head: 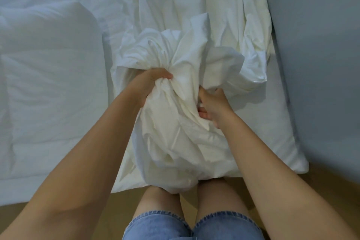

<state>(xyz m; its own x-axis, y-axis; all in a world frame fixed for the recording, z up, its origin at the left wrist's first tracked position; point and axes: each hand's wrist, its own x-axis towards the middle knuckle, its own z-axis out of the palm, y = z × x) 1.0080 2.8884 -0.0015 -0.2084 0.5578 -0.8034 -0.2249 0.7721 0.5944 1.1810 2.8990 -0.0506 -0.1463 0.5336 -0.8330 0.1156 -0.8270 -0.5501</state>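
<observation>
Your left hand (153, 82) has its grip curled tight round a gathered neck of the white bed sheet (175, 132), the fingers sunk into the folds. Your right hand (213, 103) pinches the same cloth just beside it, thumb on top and fingers tucked under. The bunched sheet hangs below both grips down to your knees and billows above them onto the bed (282, 122), where the rest trails away rumpled. A pillow (48, 31) and a quilt (48, 113) lie to the left, apart from your hands.
</observation>
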